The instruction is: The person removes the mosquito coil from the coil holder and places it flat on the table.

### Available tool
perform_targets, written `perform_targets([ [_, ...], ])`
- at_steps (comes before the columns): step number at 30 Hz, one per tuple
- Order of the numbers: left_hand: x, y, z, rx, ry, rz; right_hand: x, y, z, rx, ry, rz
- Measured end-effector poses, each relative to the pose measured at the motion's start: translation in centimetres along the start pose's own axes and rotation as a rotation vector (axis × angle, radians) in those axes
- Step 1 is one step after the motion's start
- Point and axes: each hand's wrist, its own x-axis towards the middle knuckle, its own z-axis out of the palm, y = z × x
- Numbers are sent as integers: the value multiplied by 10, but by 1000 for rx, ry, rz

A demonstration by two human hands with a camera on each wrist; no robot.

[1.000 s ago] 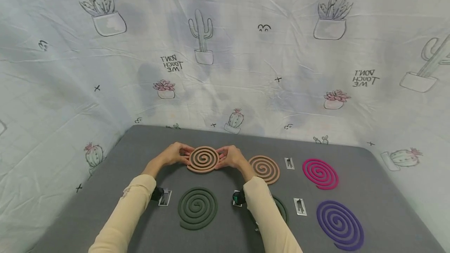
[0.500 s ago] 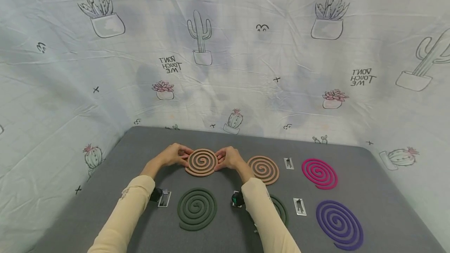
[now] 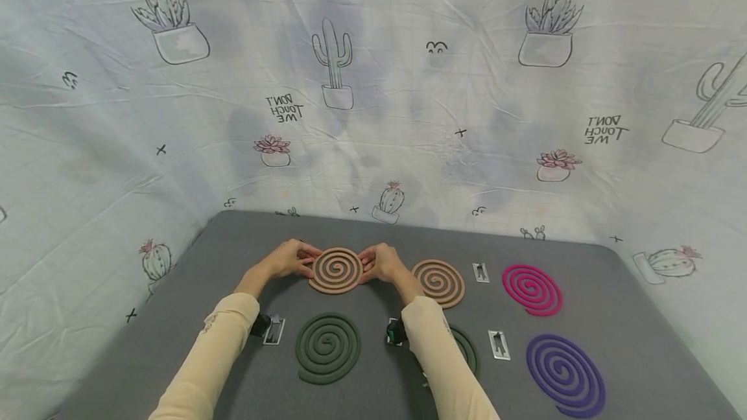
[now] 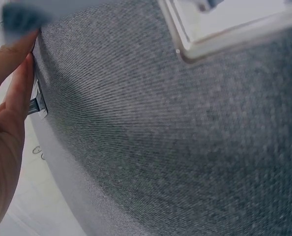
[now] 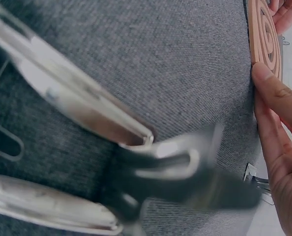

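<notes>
A tan mosquito coil (image 3: pixel 336 270) is held level between both hands at the back of the grey table, and I cannot tell whether it touches the cloth. My left hand (image 3: pixel 288 258) pinches its left edge. On the opposite edge, my right hand (image 3: pixel 382 263) grips it between thumb and fingers. In the right wrist view the right thumb presses the rim of the coil (image 5: pixel 264 37), and the other hand's fingertips show beyond it. The left wrist view shows part of the left hand (image 4: pixel 6 132) at the edge; the coil is hardly visible there.
A second tan coil (image 3: pixel 438 283) lies beside the right wrist. A green coil (image 3: pixel 328 348) lies in front; another (image 3: pixel 463 349) is partly under the right sleeve. Pink (image 3: pixel 532 290) and purple coils (image 3: pixel 565 376) lie right. Several metal coil stands (image 3: pixel 498 345) lie between them. A printed curtain (image 3: pixel 373 83) hangs behind.
Both hands have brought the tan coil slightly down and toward me; since half a second ago it has hardly moved. The other coils stay where they were.
</notes>
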Motion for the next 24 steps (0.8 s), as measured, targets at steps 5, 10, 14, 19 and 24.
perform_targets([
  [5, 0, 0, 0, 36, 5, -22, -1, 0, 1, -17, 13, -16],
  [10, 0, 5, -2, 91, -4, -29, 1, 1, 1, -43, 15, -8],
  [14, 0, 8, -4, 110, -12, -19, 3, 2, 0, -57, 4, -8],
  [19, 3, 8, -4, 116, -21, -7, 4, 2, -1, -84, -15, -14],
  [24, -3, 3, -5, 142, -10, 59, 2, 2, -3, -121, -33, -13],
])
